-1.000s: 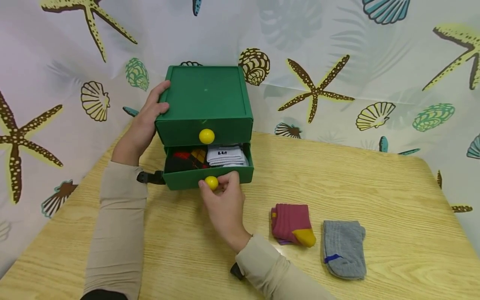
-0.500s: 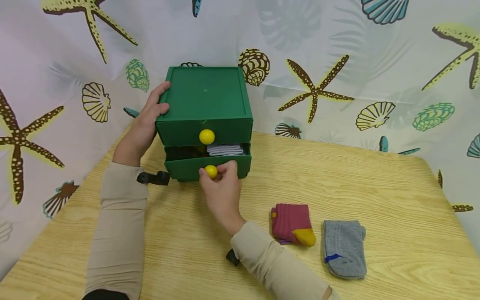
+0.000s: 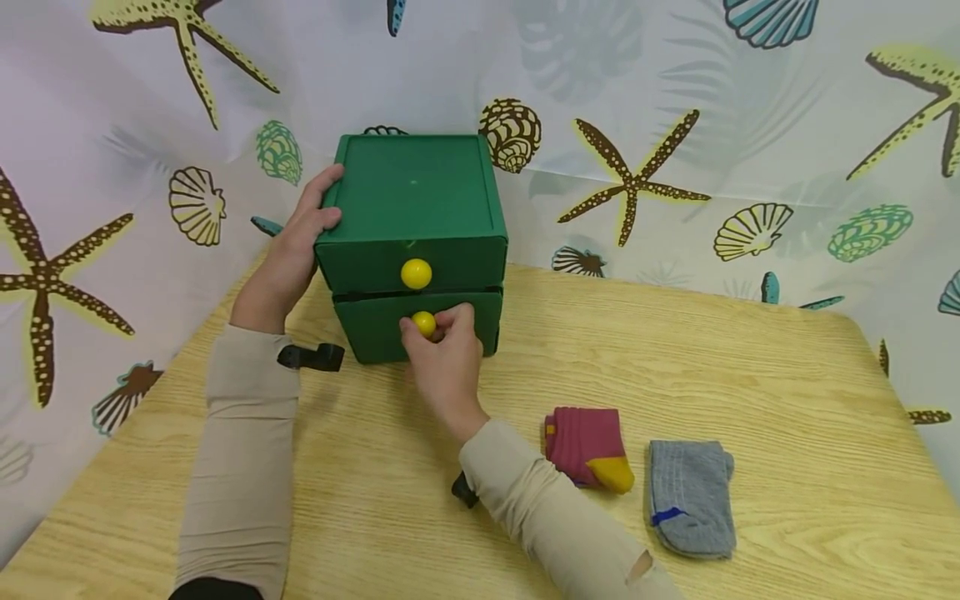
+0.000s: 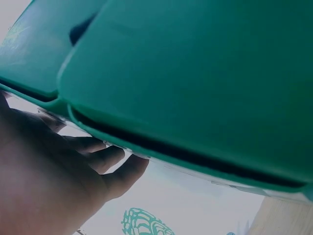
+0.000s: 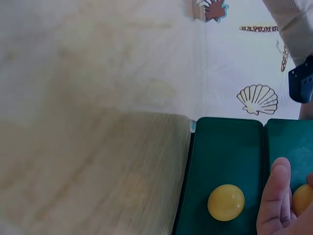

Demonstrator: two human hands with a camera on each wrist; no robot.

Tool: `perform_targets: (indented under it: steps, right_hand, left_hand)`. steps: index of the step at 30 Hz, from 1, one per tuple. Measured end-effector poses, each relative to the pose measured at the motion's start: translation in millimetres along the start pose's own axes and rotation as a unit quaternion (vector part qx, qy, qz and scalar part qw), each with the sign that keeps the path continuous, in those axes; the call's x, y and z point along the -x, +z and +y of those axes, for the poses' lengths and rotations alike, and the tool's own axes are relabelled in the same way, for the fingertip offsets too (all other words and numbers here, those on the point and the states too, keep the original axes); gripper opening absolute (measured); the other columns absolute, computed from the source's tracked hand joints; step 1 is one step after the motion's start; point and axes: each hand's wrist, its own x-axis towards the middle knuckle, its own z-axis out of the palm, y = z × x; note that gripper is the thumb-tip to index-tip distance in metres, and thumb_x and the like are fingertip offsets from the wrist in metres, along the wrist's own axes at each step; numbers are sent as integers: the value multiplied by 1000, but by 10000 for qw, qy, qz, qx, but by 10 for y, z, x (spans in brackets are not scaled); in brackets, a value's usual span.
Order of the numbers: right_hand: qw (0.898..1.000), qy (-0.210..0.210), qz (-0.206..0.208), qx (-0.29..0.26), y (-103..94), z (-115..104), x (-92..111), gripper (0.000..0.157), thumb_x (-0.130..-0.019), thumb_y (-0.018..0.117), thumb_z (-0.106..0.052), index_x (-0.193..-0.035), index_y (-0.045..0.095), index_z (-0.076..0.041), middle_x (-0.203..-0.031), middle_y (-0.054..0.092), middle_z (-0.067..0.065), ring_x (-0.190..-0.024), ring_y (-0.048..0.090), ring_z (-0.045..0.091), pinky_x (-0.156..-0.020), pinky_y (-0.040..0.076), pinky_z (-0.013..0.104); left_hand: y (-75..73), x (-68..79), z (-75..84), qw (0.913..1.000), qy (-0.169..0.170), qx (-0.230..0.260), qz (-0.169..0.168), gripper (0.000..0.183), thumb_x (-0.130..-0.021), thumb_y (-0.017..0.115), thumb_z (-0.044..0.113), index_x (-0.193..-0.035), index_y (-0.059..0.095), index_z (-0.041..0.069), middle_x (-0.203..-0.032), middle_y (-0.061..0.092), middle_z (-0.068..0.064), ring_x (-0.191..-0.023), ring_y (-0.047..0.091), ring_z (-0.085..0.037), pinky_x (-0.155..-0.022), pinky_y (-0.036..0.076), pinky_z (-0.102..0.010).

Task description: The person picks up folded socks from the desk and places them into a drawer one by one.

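A green two-drawer box [image 3: 416, 187] stands on the wooden table in the head view, with a round yellow knob on each drawer. The thumb and fingers of my right hand [image 3: 448, 367] pinch the lower yellow knob [image 3: 423, 324]. That lower drawer [image 3: 375, 329] is pushed nearly flush, and a thin dark gap runs along its top edge; its contents are hidden. Against the box's left side rests my left hand [image 3: 288, 246], its fingertips at the top edge. In the right wrist view, the upper drawer's yellow knob [image 5: 226, 202] is untouched.
To the right of the box lie a folded maroon sock pair [image 3: 581, 446] with a mustard patch and a folded grey sock pair [image 3: 692, 498]. A white curtain [image 3: 660, 108] printed with shells and starfish hangs behind the table [image 3: 795, 375].
My right hand has pushed the lower drawer inward, away from me, so the black-red-yellow and white socks inside have gone out of sight. My left hand stays on the box's side.
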Motion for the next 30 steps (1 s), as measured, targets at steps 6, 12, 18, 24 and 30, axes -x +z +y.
perform_targets:
  steps: [6,12,18,24,30]
  right_hand:
    - [9998,39,-107,-143,-2,27,-75,33,-93,76,-19,-102,46,-8,-78,62,5,-58,64,47,-54,56,33]
    - [9986,13,-306,-421,-35,41,-108,33,-92,77,-18,-104,47,-7,-80,62,8,-61,64,49,-61,58,51]
    - [9981,41,-271,-548,-74,1,-109,32,-92,77,-17,-104,49,-5,-82,63,9,-58,66,39,-63,58,51]
    - [9984,18,-227,-522,-102,-16,-55,31,-93,76,-16,-104,49,-4,-82,63,10,-61,65,43,-62,59,47]
    - [9979,-181,-278,-562,-107,-3,43,31,-94,75,-17,-104,48,-4,-81,63,11,-57,64,29,-65,57,55]
  left_hand:
    - [3,1,4,10000,-50,44,14,66,-105,34,27,-164,7,19,-168,-6,1,-152,0,-23,-118,8,-47]
    - [-10,9,26,10000,12,-17,-21,65,-106,34,27,-164,6,17,-168,-7,0,-152,-1,-22,-118,7,-46]
    - [-5,30,69,9994,26,-348,-30,63,-108,32,25,-164,6,15,-168,-6,-2,-152,-2,-19,-119,6,-44]
    - [12,24,88,9984,-31,-564,63,61,-108,31,27,-164,9,17,-168,-3,-1,-152,0,-17,-119,6,-44]
    - [-14,38,86,9973,-89,-717,143,61,-108,30,28,-164,10,18,-168,-2,0,-152,0,-16,-119,6,-45]
